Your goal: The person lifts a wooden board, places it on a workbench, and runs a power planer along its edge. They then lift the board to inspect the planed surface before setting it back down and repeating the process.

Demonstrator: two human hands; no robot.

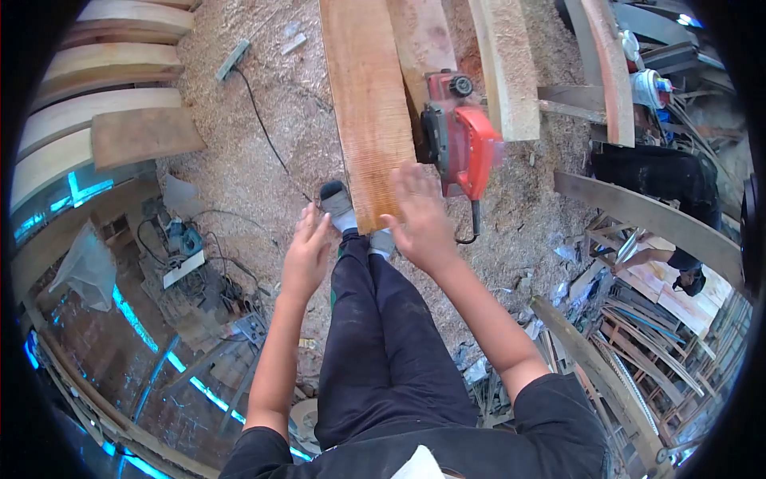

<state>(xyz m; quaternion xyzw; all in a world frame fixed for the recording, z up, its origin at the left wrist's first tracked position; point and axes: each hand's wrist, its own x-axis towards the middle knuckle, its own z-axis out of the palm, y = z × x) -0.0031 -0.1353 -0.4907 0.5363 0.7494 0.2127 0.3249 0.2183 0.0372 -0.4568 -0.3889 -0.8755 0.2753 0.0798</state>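
A long wooden plank (pixel 367 88) runs away from me, its near end just in front of my feet. My right hand (pixel 427 223) is open, fingers spread, over or on the right side of that near end; contact is hard to tell. Left of the plank is my left hand (pixel 303 255), also open with fingers stretched out and holding nothing. A red electric planer (pixel 476 152) rests to the right of the plank, beyond my right hand, with its black cord trailing from the near end.
Wood shavings (pixel 263 144) cover the ground. Curved timbers (pixel 120 60) are stacked at left, and more beams (pixel 507 72) lie at right. A cable with a power strip (pixel 234 60) crosses the floor. Another person (pixel 690 259) bends over at far right near scrap wood (pixel 646 343).
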